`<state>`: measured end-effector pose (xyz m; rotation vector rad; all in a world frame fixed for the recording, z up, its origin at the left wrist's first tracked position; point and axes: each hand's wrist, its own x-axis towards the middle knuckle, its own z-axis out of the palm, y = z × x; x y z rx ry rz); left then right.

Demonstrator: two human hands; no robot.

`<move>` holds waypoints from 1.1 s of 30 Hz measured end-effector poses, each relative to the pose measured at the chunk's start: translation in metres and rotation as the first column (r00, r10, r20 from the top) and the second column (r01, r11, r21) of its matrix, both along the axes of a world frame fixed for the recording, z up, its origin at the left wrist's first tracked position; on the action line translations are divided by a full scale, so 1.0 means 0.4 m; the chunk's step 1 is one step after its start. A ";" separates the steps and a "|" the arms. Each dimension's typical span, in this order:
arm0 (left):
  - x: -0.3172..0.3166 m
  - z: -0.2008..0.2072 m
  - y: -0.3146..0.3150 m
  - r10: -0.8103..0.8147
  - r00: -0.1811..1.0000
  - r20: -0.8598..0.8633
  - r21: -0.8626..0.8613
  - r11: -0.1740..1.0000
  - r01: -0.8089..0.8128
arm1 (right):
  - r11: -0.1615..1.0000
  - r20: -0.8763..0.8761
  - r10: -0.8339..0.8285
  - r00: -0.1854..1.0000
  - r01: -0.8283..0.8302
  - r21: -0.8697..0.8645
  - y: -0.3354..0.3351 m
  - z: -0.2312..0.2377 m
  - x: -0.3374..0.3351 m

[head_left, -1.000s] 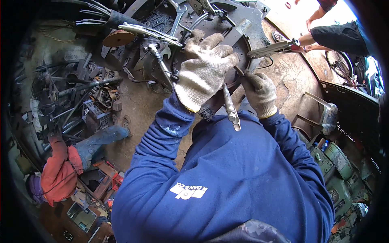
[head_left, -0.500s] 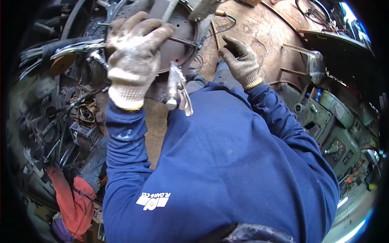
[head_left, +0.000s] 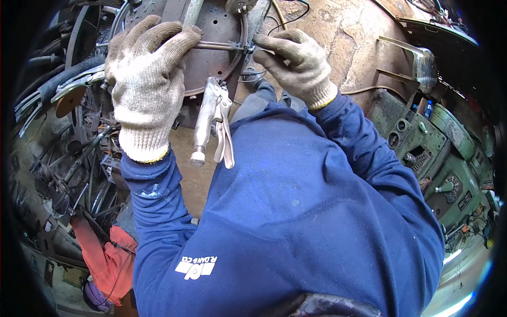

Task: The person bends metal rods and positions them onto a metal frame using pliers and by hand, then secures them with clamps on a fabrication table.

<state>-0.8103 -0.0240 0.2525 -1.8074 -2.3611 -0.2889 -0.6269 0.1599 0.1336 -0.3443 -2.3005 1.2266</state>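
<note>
Both my hands wear knitted work gloves. My left hand lies over a thin metal rod, its fingers bent around it; the palm side is hidden. The rod crosses a round brown steel plate with small holes. At the rod's right end, beside the plate's rim, the thumb and forefinger of my right hand close in on a small dark joint. Locking pliers hang from the plate's near edge, handles toward me, untouched by either hand.
Bars and cables crowd the left side, near a brown disc. Red cloth lies lower left. On the right stand a metal frame with a shiny end and a green machine. A hose crosses the floor.
My right hand has come left to the rod's end, its thumb and forefinger drawing in. My left hand stays on the rod. The view has shifted, so the plate and pliers appear further left.
</note>
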 end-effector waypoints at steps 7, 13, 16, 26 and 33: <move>0.001 0.009 0.006 -0.008 1.000 -0.011 -0.021 1.000 0.008 | 0.977 -0.020 0.051 0.998 -0.046 0.207 -0.009 -0.003 -0.051; 0.015 0.024 0.023 -0.004 1.000 0.012 -0.020 1.000 0.004 | 0.949 0.027 0.065 0.998 -0.070 0.307 -0.012 0.014 -0.068; 0.006 0.015 0.025 -0.022 0.999 0.028 0.015 1.000 0.022 | 0.942 0.021 0.067 0.998 -0.070 0.327 -0.005 0.026 -0.066; 0.022 0.008 0.007 0.092 0.989 0.115 0.077 0.992 -0.101 | 0.963 0.077 0.099 0.992 -0.115 0.243 -0.031 0.083 -0.081; 0.023 -0.026 -0.003 0.118 0.987 0.113 0.179 0.974 -0.137 | 0.931 0.100 0.085 0.991 -0.114 0.347 -0.041 0.078 -0.101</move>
